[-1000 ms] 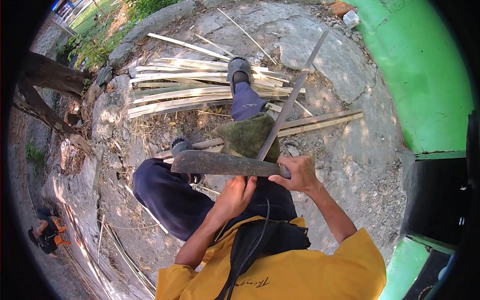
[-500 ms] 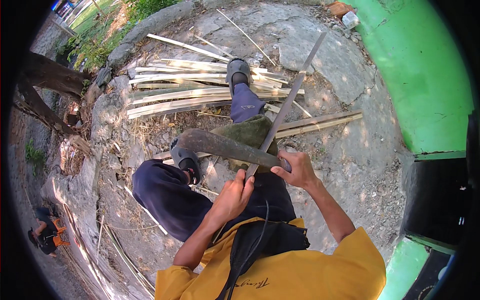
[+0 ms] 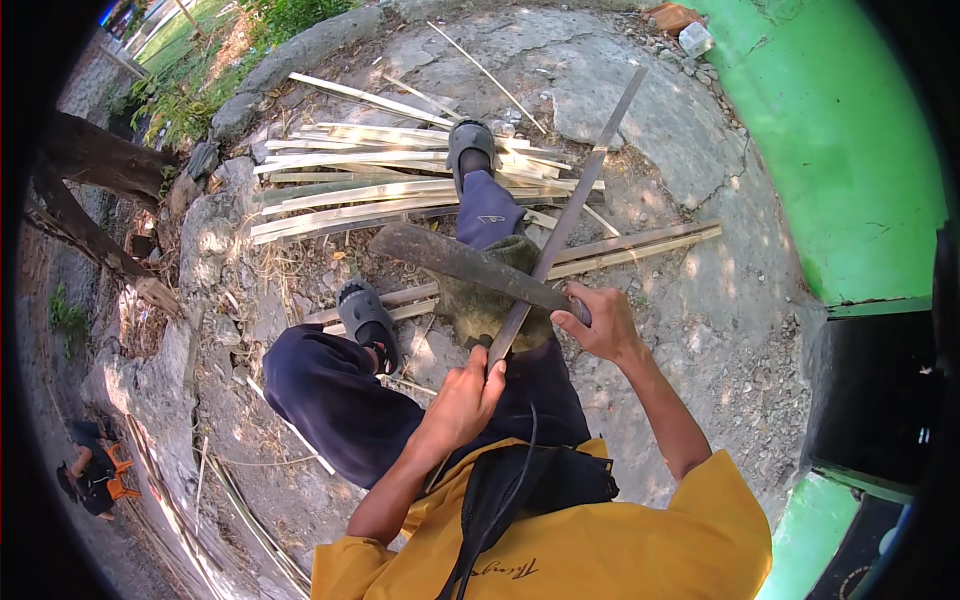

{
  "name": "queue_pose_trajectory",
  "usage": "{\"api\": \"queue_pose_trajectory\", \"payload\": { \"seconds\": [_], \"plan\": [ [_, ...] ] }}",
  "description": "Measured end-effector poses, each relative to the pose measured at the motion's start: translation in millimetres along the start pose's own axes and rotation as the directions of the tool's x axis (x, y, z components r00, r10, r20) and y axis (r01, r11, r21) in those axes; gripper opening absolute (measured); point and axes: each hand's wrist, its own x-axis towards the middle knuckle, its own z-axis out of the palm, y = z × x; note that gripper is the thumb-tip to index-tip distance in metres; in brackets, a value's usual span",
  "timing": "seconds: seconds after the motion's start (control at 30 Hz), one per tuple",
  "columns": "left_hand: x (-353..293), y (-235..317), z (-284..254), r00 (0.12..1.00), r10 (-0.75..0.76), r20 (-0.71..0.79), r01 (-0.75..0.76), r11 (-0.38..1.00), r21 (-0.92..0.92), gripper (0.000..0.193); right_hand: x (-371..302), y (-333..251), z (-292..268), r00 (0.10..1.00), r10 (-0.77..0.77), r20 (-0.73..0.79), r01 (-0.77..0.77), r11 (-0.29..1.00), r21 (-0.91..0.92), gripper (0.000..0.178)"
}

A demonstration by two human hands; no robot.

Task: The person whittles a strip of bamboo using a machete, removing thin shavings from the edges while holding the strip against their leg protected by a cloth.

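Note:
My right hand (image 3: 600, 325) is closed round the handle of a dark, worn machete (image 3: 440, 255). Its blade points left and crosses a long, narrow bamboo strip (image 3: 590, 165) at a slant. The near end of that strip is pinched in my left hand (image 3: 462, 405), thumb on top, close to my lap. From there the strip runs away to the upper right. An olive-green cloth pad (image 3: 480, 310) lies over my right leg, beneath the machete and strip.
A pile of pale split bamboo strips (image 3: 350, 195) lies on the cracked ground around my outstretched right shoe (image 3: 470, 145). Two more strips (image 3: 640, 255) lie right of my leg. A green wall (image 3: 830, 150) stands at right, tree trunks (image 3: 110, 160) at left. A person (image 3: 90, 470) sits far left.
The machete has moved farther out along the bamboo strip, and its blade has turned to look narrower. My right hand has shifted slightly right. My left hand has hardly moved.

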Motion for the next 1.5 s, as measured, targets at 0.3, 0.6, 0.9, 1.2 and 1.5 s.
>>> {"api": "queue_pose_trajectory", "payload": {
  "seconds": [0.3, 0.6, 0.9, 1.2, 1.5],
  "plan": [
    [2.2, -8.2, 3.1, 0.992, 0.119, -0.044, -0.12, 0.992, -0.033, 0.026, -2.2, -4.7, 0.4, 0.991, -0.128, 0.033, 0.13, 0.99, -0.057, 0.063],
    [-1.3, -7.4, 2.8, 0.997, 0.072, -0.025, -0.073, 0.997, -0.026, 0.028, -5.5, -8.7, 4.4, 0.996, -0.084, 0.016, 0.085, 0.995, -0.061, 0.065],
    [1.1, -9.2, 4.1, 0.996, 0.086, -0.039, -0.088, 0.995, -0.054, 0.027, -7.5, -7.5, 10.4, 0.991, -0.129, 0.031, 0.131, 0.991, -0.042, 0.065],
    [-0.8, -5.6, 5.7, 0.995, 0.08, -0.062, -0.081, 0.997, -0.017, 0.025, -8.1, -10.7, 11.1, 0.991, -0.135, 0.015, 0.135, 0.989, -0.064, 0.065],
    [-0.1, -17.3, 11.3, 0.973, 0.209, -0.098, -0.212, 0.977, -0.028, 0.025, -22.4, -27.0, 7.9, 0.984, -0.126, 0.125, 0.139, 0.985, -0.1, 0.064]
  ]
}}
